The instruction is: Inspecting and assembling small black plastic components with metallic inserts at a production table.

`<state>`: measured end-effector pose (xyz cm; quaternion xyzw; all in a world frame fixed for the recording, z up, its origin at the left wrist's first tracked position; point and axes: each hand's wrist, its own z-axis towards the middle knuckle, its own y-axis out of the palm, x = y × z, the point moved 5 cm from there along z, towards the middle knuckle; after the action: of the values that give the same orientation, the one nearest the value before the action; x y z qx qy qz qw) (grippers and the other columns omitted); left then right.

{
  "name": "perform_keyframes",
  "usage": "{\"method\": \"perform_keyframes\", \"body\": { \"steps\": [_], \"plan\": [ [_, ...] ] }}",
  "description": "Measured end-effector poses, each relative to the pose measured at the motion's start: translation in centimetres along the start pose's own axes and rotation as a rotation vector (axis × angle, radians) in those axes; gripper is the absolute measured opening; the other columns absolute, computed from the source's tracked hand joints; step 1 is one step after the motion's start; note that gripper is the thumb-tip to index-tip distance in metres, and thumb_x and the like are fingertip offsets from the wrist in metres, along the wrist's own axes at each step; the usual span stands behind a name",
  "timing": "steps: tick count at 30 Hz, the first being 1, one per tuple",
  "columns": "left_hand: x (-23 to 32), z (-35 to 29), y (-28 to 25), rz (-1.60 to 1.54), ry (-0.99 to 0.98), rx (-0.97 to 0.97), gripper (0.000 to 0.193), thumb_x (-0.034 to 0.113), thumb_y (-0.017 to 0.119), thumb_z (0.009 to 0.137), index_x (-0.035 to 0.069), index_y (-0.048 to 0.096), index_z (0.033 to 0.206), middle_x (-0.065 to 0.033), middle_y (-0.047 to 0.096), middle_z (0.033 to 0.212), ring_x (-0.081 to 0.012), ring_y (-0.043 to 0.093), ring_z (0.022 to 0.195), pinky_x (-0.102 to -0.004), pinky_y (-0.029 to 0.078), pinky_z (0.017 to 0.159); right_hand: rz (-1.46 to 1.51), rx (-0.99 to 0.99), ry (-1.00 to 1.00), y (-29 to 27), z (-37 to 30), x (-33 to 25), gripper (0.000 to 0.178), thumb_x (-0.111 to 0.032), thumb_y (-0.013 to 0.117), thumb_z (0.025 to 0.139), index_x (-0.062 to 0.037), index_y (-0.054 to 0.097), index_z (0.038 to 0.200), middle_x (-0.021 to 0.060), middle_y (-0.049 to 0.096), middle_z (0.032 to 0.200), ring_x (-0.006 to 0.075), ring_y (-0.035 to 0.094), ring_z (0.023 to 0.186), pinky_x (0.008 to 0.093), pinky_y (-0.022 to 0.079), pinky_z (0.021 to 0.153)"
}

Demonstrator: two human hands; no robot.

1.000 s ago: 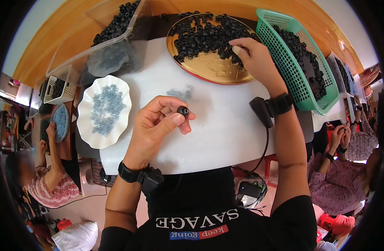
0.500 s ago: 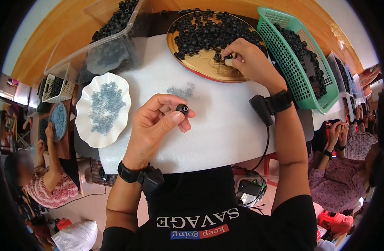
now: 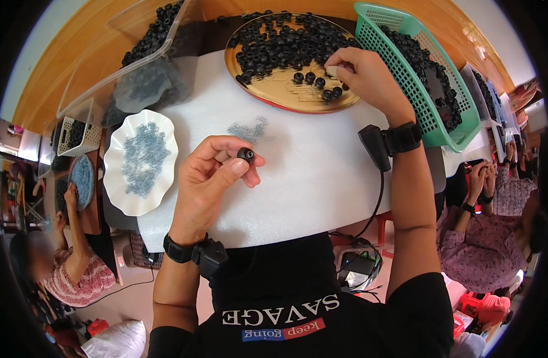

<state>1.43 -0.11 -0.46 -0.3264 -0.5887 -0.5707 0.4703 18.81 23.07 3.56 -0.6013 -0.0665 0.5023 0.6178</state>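
My left hand (image 3: 211, 179) pinches a small, round black part (image 3: 246, 154) between thumb and fingertips above the white mat. A pale hole shows in its face. At the right side of a round gold tray (image 3: 271, 95), my right hand (image 3: 360, 74) has its fingers curled and drawn together; whatever they hold is hidden. A heap of similar black parts (image 3: 286, 45) covers the tray's far side. Several loose ones (image 3: 310, 78) lie near that hand on the bare gold surface. Small clear bluish rings (image 3: 247, 130) are scattered on the mat beyond my left hand.
A white scalloped dish (image 3: 116, 173) of clear bluish rings stands at left. Behind it is a clear plastic bin (image 3: 101, 80) with black parts. A green basket (image 3: 450, 134) borders the tray at right. People sit working on both sides; a cable hangs from my right wrist.
My right hand has drawn back slightly to the right on the tray. More loose black parts now lie apart from the heap. My left hand keeps its black part; the whole view has shifted slightly.
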Motion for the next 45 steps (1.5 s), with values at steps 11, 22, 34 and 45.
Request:
{"method": "perform_keyframes", "body": {
  "steps": [11, 22, 34, 45],
  "plan": [
    [0.1, -0.1, 0.0, 0.020, 0.013, 0.022, 0.020, 0.008, 0.061, 0.090, -0.002, 0.057, 0.107, -0.0166, 0.067, 0.093, -0.0152, 0.063, 0.074, -0.0276, 0.051, 0.071, -0.178, 0.177, -0.006, -1.4, 0.0, 1.2, 0.016, -0.014, 0.060, 0.084, -0.0069, 0.069, 0.095, 0.0120, 0.067, 0.089, 0.0316, 0.063, 0.081, 0.0381, 0.050, 0.072],
    [0.1, -0.2, 0.1, -0.020, 0.010, 0.012, 0.020, 0.007, 0.062, 0.090, -0.002, 0.057, 0.108, -0.0169, 0.067, 0.094, -0.0150, 0.064, 0.075, -0.0269, 0.051, 0.070, -0.284, 0.022, -0.023, 1.3, 0.2, 1.3, 0.021, -0.003, 0.057, 0.084, -0.0036, 0.068, 0.101, 0.0122, 0.066, 0.093, 0.0283, 0.063, 0.081, 0.0344, 0.049, 0.074],
    [0.2, -0.3, 0.1, -0.010, 0.010, 0.024, 0.021, 0.009, 0.062, 0.090, -0.002, 0.057, 0.107, -0.0165, 0.067, 0.093, -0.0152, 0.063, 0.075, -0.0274, 0.051, 0.071, -0.151, 0.116, 0.125, -1.6, 0.2, 3.5, 0.018, -0.013, 0.064, 0.085, -0.0017, 0.066, 0.100, 0.0078, 0.064, 0.076, 0.0163, 0.057, 0.064, 0.0293, 0.046, 0.062],
    [0.2, -0.3, 0.0, -0.006, 0.014, 0.032, 0.020, 0.009, 0.061, 0.090, -0.002, 0.057, 0.106, -0.0165, 0.067, 0.093, -0.0151, 0.063, 0.074, -0.0272, 0.050, 0.071, -0.399, -0.016, 0.111, -0.5, -0.5, 2.5, 0.017, -0.010, 0.066, 0.078, -0.0047, 0.068, 0.093, 0.0079, 0.064, 0.083, 0.0240, 0.063, 0.077, 0.0338, 0.049, 0.070]
  ]
}}
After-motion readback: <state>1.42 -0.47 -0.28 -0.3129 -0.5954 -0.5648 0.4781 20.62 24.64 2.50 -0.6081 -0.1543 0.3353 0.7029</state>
